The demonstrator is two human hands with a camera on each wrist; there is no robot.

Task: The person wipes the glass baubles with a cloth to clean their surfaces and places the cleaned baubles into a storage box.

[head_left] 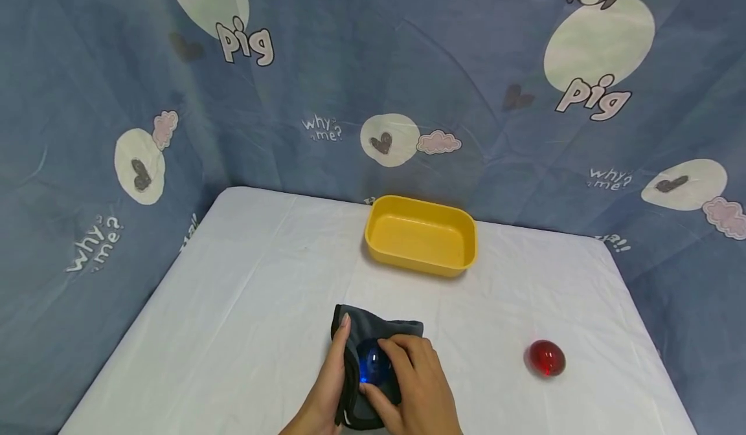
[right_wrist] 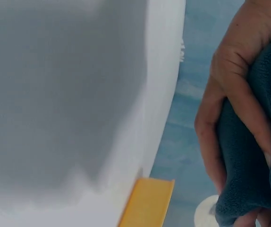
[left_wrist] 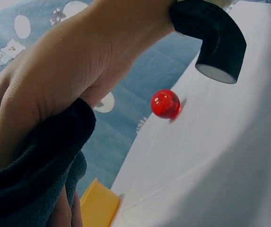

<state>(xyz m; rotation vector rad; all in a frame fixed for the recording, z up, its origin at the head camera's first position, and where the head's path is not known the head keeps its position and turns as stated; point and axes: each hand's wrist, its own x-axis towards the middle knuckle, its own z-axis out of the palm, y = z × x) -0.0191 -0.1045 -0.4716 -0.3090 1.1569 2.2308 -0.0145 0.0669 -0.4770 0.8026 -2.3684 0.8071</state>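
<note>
A dark grey cloth [head_left: 373, 323] with black edging is held above the front of the white table. My left hand [head_left: 326, 383] grips it from the left side, thumb along its edge. A shiny, see-through blue ball [head_left: 372, 362] sits in the folds of the cloth. From the right, my right hand [head_left: 421, 380] pinches this ball between thumb and fingers. The ball is partly covered by those fingers. In the left wrist view the cloth [left_wrist: 36, 175] hangs from the hand, and the ball is hidden there, as it is in the right wrist view.
On the white table [head_left: 262, 305], a see-through red ball [head_left: 546, 358] lies to the right of my hands. A yellow rectangular container [head_left: 419, 267] stands at the table's back edge. Blue printed fabric [head_left: 326, 163] encloses the back and sides.
</note>
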